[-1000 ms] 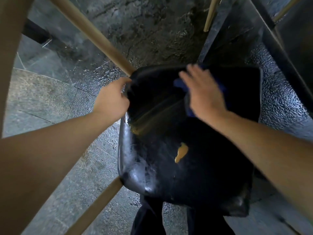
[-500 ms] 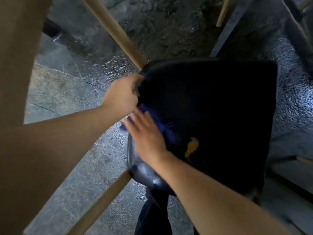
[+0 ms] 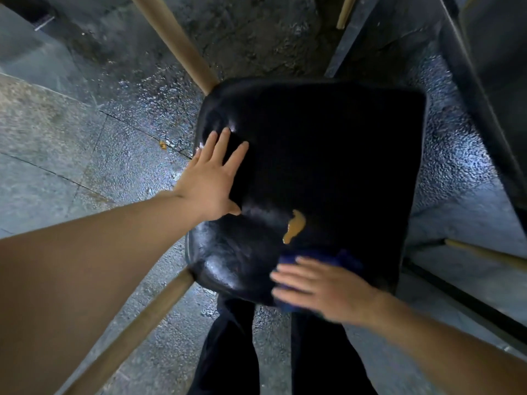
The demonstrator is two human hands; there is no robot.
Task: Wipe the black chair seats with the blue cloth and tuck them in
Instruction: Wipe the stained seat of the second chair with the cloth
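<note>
A black padded chair seat (image 3: 336, 155) fills the middle of the head view, shiny, with a small tan tear (image 3: 295, 225) near its front. My left hand (image 3: 212, 178) lies flat and open on the seat's left side, fingers spread. My right hand (image 3: 322, 289) presses the blue cloth (image 3: 328, 259) onto the seat's near edge; the hand is blurred and covers most of the cloth.
Two tan wooden chair legs (image 3: 176, 38) (image 3: 134, 329) slant at the seat's left. A dark table frame (image 3: 484, 95) runs along the right, with another wooden leg (image 3: 484, 253) under it. My dark trouser legs (image 3: 228, 352) stand below the seat on grey stone floor (image 3: 71, 143).
My right hand has swept the cloth from the seat's far edge, across the left side, to the near edge. My left hand let go of the seat's corner and now lies flat.
</note>
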